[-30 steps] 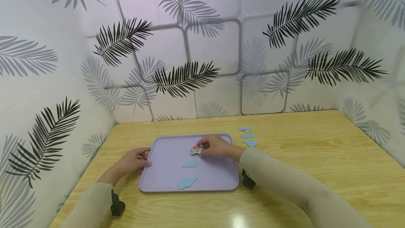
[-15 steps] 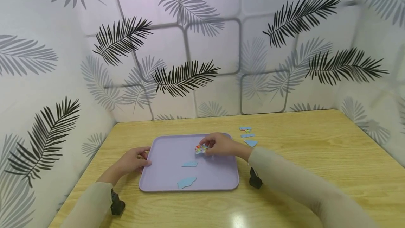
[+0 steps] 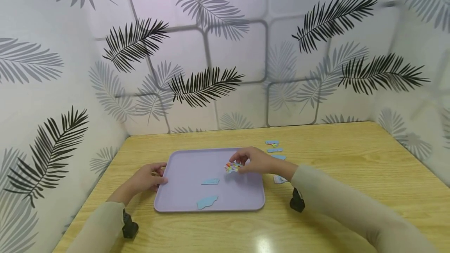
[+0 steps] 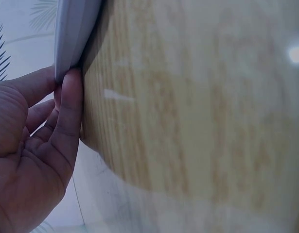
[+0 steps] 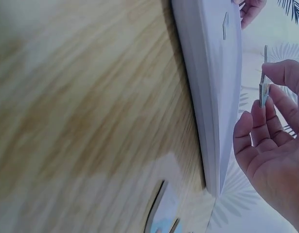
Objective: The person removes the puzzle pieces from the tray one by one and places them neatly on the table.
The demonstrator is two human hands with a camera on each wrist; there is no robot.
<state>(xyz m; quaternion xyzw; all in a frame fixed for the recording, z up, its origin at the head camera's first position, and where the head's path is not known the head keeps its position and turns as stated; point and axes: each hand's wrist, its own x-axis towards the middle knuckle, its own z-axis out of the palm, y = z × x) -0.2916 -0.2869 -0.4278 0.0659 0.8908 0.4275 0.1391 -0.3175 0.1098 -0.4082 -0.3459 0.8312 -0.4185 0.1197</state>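
A lilac tray (image 3: 186,167) lies on the wooden table. My left hand (image 3: 149,177) grips its left edge; in the left wrist view, thumb and finger pinch the tray wall (image 4: 74,39). Over the tray's right half, my right hand (image 3: 258,161) pinches a multicoloured puzzle piece (image 3: 232,167) with a pale blue edge. The right wrist view shows that thin piece (image 5: 264,90) edge-on between thumb and fingertips, raised above the tray. Two light blue pieces lie flat in the tray, a small straight-sided one (image 3: 210,181) and a larger wavy one (image 3: 207,202) near the front rim.
Right of the tray, loose puzzle pieces lie on the table: a blue one with red and yellow (image 3: 272,143), a narrow blue strip (image 3: 275,150), a blue piece (image 3: 279,157) partly behind the right arm, and a pale printed one (image 3: 280,179). A leaf-patterned curtain (image 3: 239,57) hangs behind.
My right hand has moved right across the tray with the multicoloured puzzle piece, which now shows more of its face. The pale printed piece beside the tray has come into view. My left hand stays put.
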